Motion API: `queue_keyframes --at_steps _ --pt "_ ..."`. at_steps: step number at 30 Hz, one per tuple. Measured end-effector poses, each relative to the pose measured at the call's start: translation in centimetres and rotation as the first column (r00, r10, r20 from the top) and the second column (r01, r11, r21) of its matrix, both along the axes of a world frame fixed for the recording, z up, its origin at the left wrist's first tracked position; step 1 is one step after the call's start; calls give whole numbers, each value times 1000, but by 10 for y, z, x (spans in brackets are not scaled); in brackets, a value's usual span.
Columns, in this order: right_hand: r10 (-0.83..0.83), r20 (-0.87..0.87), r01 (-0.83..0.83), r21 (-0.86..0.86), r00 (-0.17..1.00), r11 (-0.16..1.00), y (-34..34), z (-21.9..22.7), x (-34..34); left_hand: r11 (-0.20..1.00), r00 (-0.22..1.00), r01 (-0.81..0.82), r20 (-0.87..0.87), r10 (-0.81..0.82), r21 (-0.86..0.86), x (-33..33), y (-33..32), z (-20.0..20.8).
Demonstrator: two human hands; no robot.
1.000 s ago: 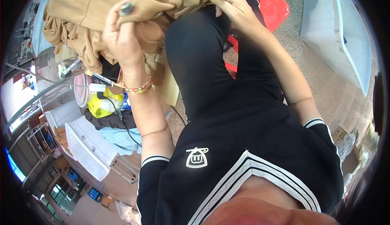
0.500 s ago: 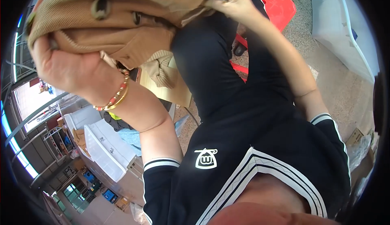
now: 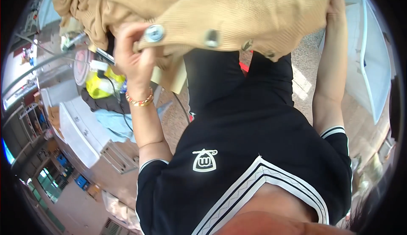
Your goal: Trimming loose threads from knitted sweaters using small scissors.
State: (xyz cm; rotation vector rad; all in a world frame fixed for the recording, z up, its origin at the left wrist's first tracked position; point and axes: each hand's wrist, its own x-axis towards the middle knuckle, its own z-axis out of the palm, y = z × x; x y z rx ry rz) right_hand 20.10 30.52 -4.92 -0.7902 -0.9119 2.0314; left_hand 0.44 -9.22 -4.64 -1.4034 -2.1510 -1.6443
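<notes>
A tan ribbed knit cardigan (image 3: 258,10) is stretched between my hands above my lap. Along its lower edge sit large round buttons, one of them a shiny bluish-grey button (image 3: 154,33) at the left end. My left hand (image 3: 137,61), with a bracelet at the wrist, pinches the edge right by that button. Partly cut off by the top right of the view, my right hand (image 3: 336,0) is closed on the cardigan's right side. More tan knit fabric (image 3: 85,6) lies bunched at the upper left; whether it belongs to the same cardigan, I cannot tell.
Left of my arm are a bright yellow bundle (image 3: 98,84), a dark cable, light blue cloth (image 3: 114,125) and a white bin (image 3: 80,127). A translucent bin (image 3: 368,61) stands at the right. Red stool parts (image 3: 244,66) show between my legs.
The cardigan has swung round and been spread out to the right, its buttons now facing me. My right hand moved right with it; my left hand moved right, now pinching by a button.
</notes>
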Motion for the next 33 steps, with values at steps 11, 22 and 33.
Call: queue_keyframes --at_steps 11,22,33 --pt "-37 594 -449 646 804 618 -65 -39 3 991 941 97 317 -121 92 17 -14 -16" --pt "314 578 -654 708 753 265 -166 66 -41 987 996 31 83 -19 -156 25 5 10" --pt "326 655 -728 651 681 213 -179 73 -55 965 939 169 331 -95 -201 23 4 17"
